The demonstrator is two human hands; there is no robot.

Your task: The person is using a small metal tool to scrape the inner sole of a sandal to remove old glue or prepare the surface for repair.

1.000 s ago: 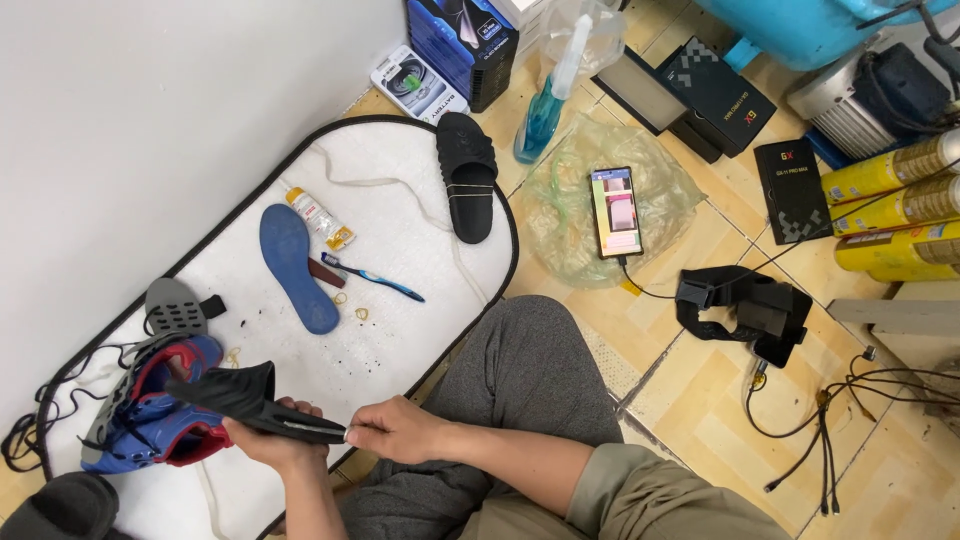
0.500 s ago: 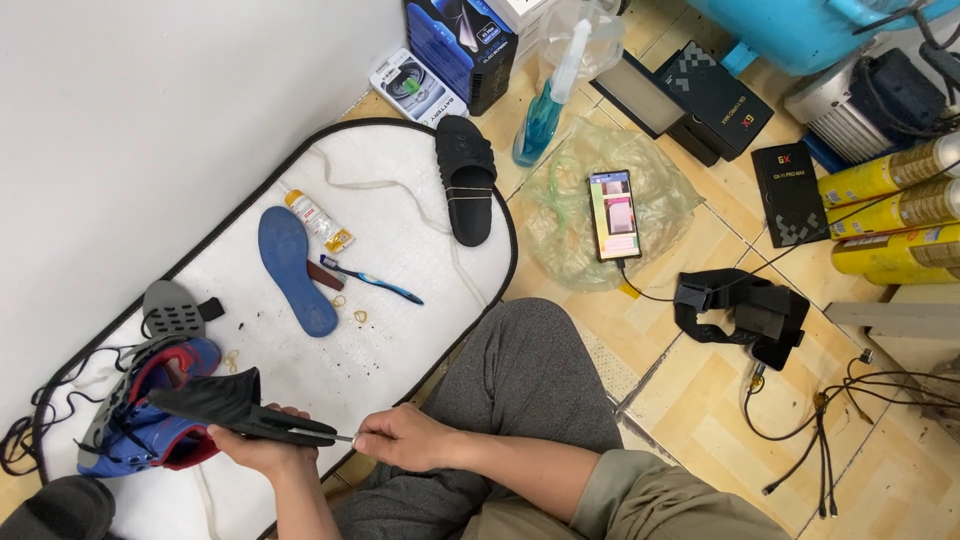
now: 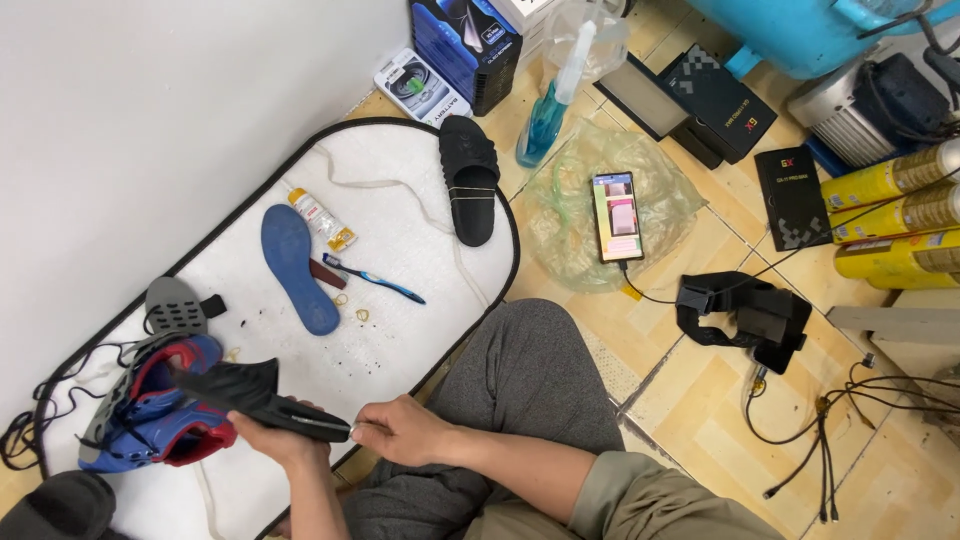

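Blue insole (image 3: 297,266), toothbrush (image 3: 372,279), glue tube (image 3: 320,220), black slipper (image 3: 470,178), spray bottle (image 3: 553,103), phone (image 3: 616,215), yellow cans (image 3: 895,210).

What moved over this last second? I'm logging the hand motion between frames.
The right hand slid a little along the black sole toward its near end, while the left hand kept gripping it from beneath. The blue insole, toothbrush, black sandal and phone stayed put.
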